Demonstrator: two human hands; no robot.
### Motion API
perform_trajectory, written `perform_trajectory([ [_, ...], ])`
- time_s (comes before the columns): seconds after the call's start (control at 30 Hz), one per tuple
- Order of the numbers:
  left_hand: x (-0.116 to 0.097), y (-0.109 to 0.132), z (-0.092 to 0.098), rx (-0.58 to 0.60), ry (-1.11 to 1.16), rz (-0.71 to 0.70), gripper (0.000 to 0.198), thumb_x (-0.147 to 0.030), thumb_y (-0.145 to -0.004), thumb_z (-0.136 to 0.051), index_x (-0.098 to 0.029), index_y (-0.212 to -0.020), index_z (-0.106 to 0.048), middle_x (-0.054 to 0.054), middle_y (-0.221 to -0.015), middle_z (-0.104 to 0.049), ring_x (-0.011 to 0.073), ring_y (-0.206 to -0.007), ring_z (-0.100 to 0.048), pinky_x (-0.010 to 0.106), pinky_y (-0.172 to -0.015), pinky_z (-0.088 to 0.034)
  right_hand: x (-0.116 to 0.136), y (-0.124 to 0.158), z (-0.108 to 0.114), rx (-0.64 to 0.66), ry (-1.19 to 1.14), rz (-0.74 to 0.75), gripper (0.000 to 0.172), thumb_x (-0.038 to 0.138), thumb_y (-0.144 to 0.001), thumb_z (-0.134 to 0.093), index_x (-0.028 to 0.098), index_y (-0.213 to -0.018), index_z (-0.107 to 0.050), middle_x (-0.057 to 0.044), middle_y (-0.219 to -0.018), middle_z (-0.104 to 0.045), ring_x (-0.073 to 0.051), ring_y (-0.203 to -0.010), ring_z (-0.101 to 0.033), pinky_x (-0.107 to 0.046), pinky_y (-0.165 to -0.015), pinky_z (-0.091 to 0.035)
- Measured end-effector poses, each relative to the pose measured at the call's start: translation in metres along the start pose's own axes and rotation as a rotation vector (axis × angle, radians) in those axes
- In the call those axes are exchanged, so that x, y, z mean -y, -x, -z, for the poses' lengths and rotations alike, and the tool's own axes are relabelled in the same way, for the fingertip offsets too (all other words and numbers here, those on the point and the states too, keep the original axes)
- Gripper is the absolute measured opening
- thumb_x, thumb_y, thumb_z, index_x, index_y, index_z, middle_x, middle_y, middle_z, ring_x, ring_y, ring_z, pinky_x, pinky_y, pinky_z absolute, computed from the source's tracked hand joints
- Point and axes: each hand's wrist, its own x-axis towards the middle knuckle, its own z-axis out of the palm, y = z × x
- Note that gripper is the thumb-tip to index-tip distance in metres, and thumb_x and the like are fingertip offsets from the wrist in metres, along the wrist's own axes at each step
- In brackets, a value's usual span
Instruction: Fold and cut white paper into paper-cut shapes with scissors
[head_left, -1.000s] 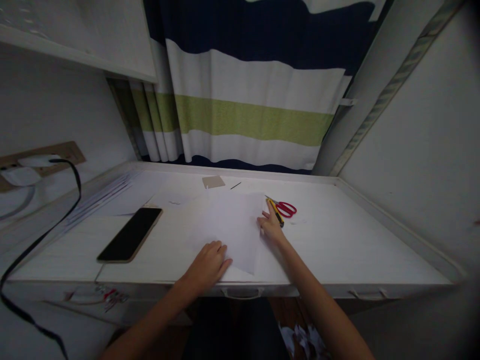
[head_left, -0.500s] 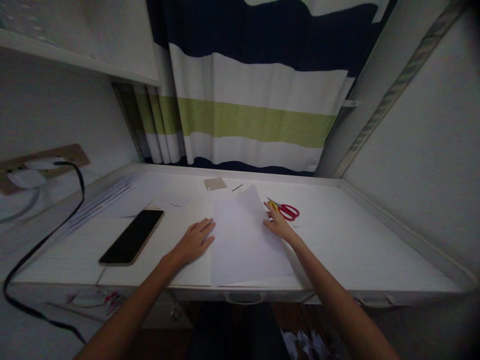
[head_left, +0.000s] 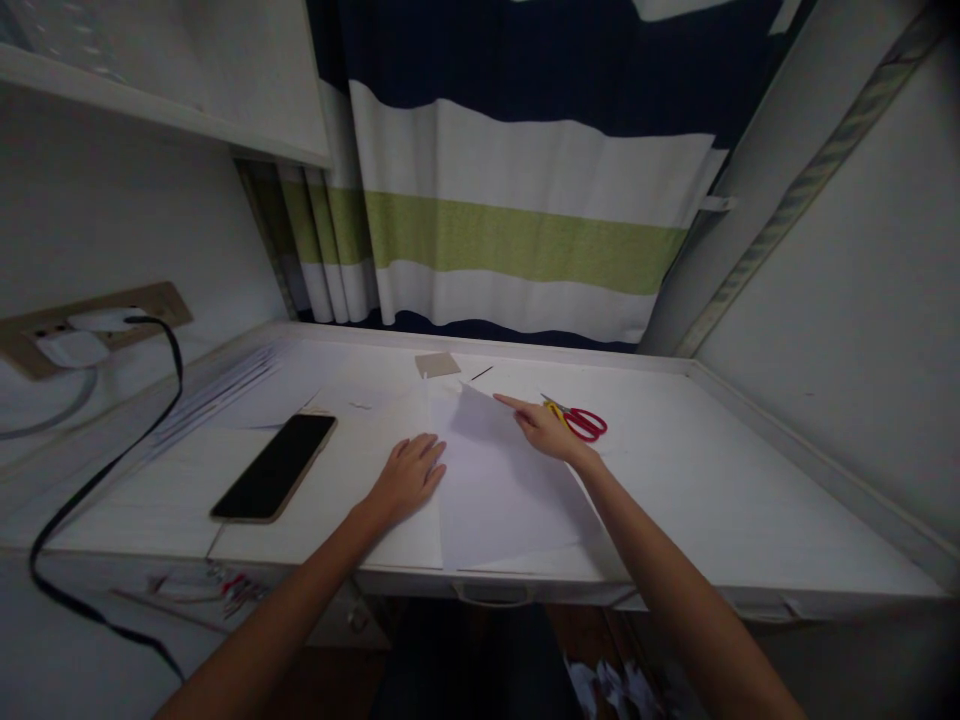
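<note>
A white sheet of paper (head_left: 506, 510) lies near the front edge of the desk, its far right part raised and bent over to the left. My left hand (head_left: 409, 475) rests flat beside the sheet's left edge, fingers spread, the fingertips touching or nearly touching the paper. At the raised right edge is my right hand (head_left: 549, 428), its index finger stretched along the paper and the other fingers curled in against the edge. Red-handled scissors (head_left: 585, 424) lie just behind the right hand, with a yellow item (head_left: 556, 409) partly hidden by it.
A phone (head_left: 277, 468) lies on the left of the white desk (head_left: 712, 480). Behind it are stacked papers (head_left: 217, 385). A small grey card (head_left: 437, 365) and a thin dark stick (head_left: 482, 373) lie near the back. A black cable (head_left: 112, 465) hangs at the left.
My right hand has moved left, carrying the sheet's far right corner leftward over the paper. My left hand stays flat by the left edge. The view has shifted slightly.
</note>
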Motion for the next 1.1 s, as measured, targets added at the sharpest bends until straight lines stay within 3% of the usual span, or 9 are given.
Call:
perform_trajectory([
  [0.2, 0.0, -0.005, -0.004, -0.009, 0.04, 0.016, 0.043, -0.034, -0.086, -0.027, -0.015, -0.124, -0.035, 0.011, -0.129, -0.038, 0.02, -0.119, -0.032, 0.042, -0.096, -0.024, -0.008, 0.007, 0.012, -0.294, -0.134, -0.069, 0.043, 0.012, -0.076, -0.034, 0.019, -0.114, -0.051, -0.001, -0.117, -0.052, -0.015, -0.11, -0.045, -0.032, -0.098, -0.029],
  [0.33, 0.005, -0.004, -0.007, 0.021, 0.085, -0.02, 0.039, -0.031, -0.086, -0.027, -0.021, -0.123, -0.038, 0.006, -0.131, -0.037, 0.0167, -0.121, -0.03, 0.04, -0.098, -0.022, -0.017, 0.016, 0.014, -0.293, -0.266, -0.151, 0.041, 0.015, -0.073, -0.036, 0.019, -0.109, -0.055, -0.001, -0.113, -0.056, -0.017, -0.106, -0.048, -0.034, -0.096, -0.03],
  [0.53, 0.025, -0.006, -0.007, 0.007, 0.124, 0.056, 0.038, -0.025, -0.086, -0.026, -0.02, -0.121, -0.042, 0.006, -0.13, -0.039, 0.0173, -0.12, -0.033, 0.042, -0.097, -0.024, -0.031, 0.029, 0.012, -0.335, -0.317, -0.209, 0.04, 0.02, -0.071, -0.038, 0.018, -0.106, -0.057, -0.002, -0.106, -0.059, -0.019, -0.101, -0.051, -0.037, -0.093, -0.031],
  [0.77, 0.051, -0.012, -0.003, -0.138, 0.205, 0.203, 0.042, -0.027, -0.085, -0.025, -0.007, -0.112, -0.05, 0.012, -0.117, -0.052, 0.0175, -0.109, -0.047, 0.035, -0.094, -0.034, -0.043, 0.042, 0.027, -0.374, -0.389, -0.268, 0.04, 0.022, -0.07, -0.038, 0.016, -0.105, -0.057, -0.002, -0.096, -0.063, -0.017, -0.083, -0.056, -0.034, -0.08, -0.042],
  [0.9, 0.058, -0.009, 0.003, -0.248, 0.241, 0.294, 0.041, -0.028, -0.084, -0.025, -0.008, -0.102, -0.056, 0.012, -0.104, -0.061, 0.0195, -0.097, -0.055, 0.036, -0.087, -0.041, -0.046, 0.048, 0.026, -0.384, -0.403, -0.304, 0.04, 0.024, -0.069, -0.04, 0.016, -0.104, -0.057, -0.002, -0.089, -0.064, -0.018, -0.08, -0.057, -0.033, -0.075, -0.044],
  [1.1, 0.056, 0.0, 0.005, -0.274, 0.261, 0.204, 0.027, -0.029, -0.079, -0.039, -0.016, -0.087, -0.061, 0.006, -0.091, -0.062, 0.0174, -0.086, -0.057, 0.033, -0.081, -0.045, -0.043, 0.05, 0.021, -0.371, -0.4, -0.309, 0.039, 0.025, -0.07, -0.04, 0.017, -0.103, -0.058, -0.002, -0.086, -0.065, -0.019, -0.081, -0.057, -0.034, -0.075, -0.044],
])
